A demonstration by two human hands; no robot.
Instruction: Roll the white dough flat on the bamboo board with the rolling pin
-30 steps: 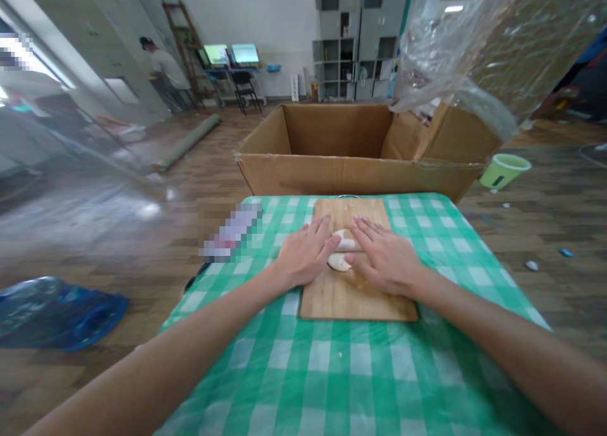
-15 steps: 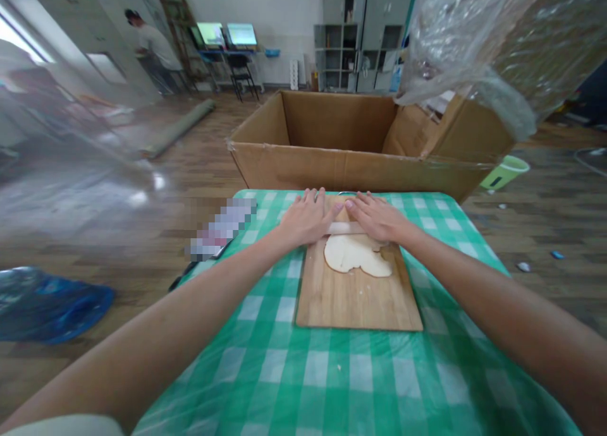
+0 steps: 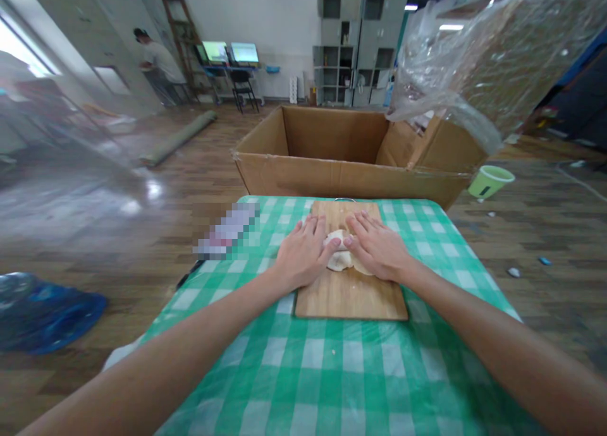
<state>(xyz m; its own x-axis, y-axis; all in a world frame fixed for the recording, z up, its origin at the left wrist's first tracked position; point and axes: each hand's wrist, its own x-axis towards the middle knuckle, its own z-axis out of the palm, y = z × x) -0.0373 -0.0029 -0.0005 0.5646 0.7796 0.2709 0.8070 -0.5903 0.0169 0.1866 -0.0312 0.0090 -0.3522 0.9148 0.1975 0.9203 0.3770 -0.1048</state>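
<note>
I found both hands back over the middle of the board (image 3: 351, 303); half a second earlier they had stood at its far end, with the dough (image 3: 338, 261) laid bare on the near side. The pin (image 3: 342, 246), mostly covered, had come nearer with them. I judged this the return half of a rolling stroke, the sheet thinning but its outline uneven.

My left hand (image 3: 303, 249) lay palm down, fingers stretched forward and slightly parted; my right hand (image 3: 379, 246) matched it, thumbs pointing inward, their tips close together. Neither pinched anything that I could make out. The dough showed below the thumbs, its right part reaching under my right hand.

Edges: both hands overhung the board's sides, above the checked cloth (image 3: 284, 354). A bare strip of board remained on the near side of the dough, and a smaller one beyond my fingertips. The carton (image 3: 332, 177) stood just past the table's far edge, which I judged the tighter limit on reach.
</note>
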